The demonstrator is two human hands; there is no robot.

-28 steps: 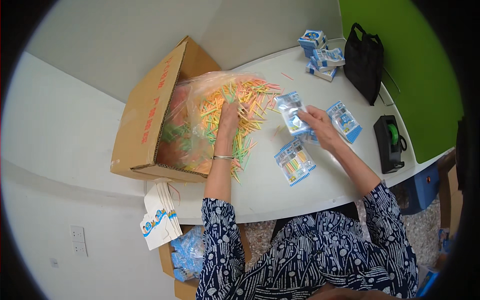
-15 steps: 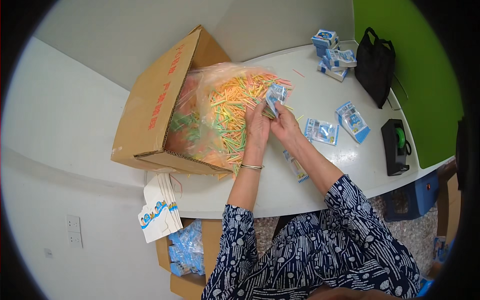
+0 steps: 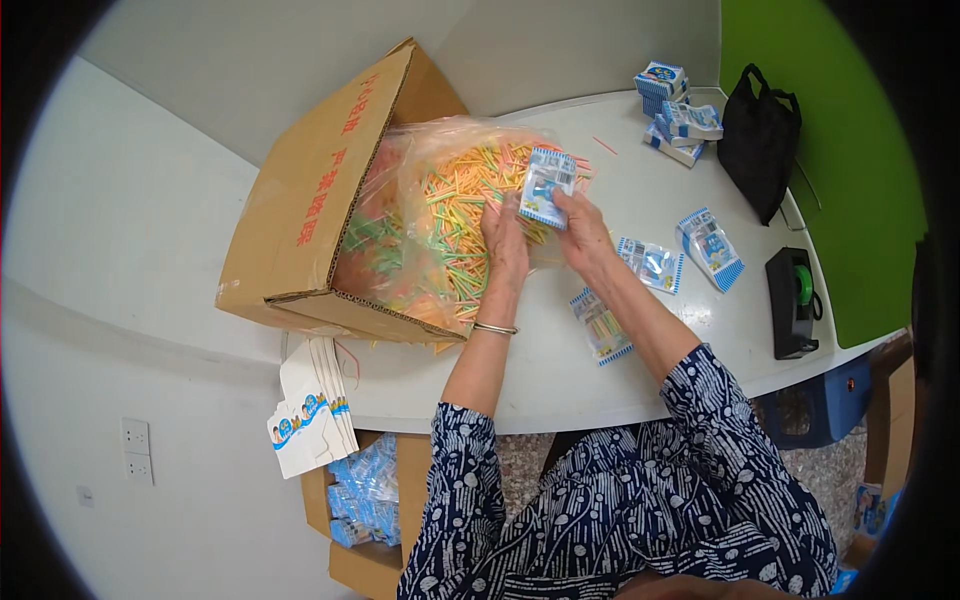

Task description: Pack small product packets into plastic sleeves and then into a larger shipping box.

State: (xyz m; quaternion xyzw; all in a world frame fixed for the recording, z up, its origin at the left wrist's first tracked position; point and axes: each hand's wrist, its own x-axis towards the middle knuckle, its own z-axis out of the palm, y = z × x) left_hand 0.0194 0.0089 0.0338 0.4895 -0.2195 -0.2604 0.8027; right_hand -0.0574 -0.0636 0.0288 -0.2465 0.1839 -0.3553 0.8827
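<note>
My right hand (image 3: 585, 232) grips a small blue-and-white packet (image 3: 546, 190) by its lower right side, thumb on the front. Just left of that packet, my left hand (image 3: 507, 240) is held edge-up with fingers extended and nothing visible in it; some of its fingers are hidden. Both hands are over the near right side of a heap of thin pastel sticks (image 3: 465, 215), in orange, yellow, green and pink. The heap spills from a clear plastic bag (image 3: 415, 170) lying in a tipped cardboard box (image 3: 290, 200).
Right of my hands lie loose packets (image 3: 650, 266), (image 3: 710, 248), (image 3: 602, 325). Farther back are stacked small boxes (image 3: 680, 122) and a black bag (image 3: 757, 140). A tape dispenser (image 3: 790, 305) stands at right. Flat cartons (image 3: 312, 415) overhang the front left edge, above an open box of packets (image 3: 368, 495).
The packet has turned more upright and face-on in my right hand. My left hand has come away from it slightly, to the left, and its fingers have straightened.
</note>
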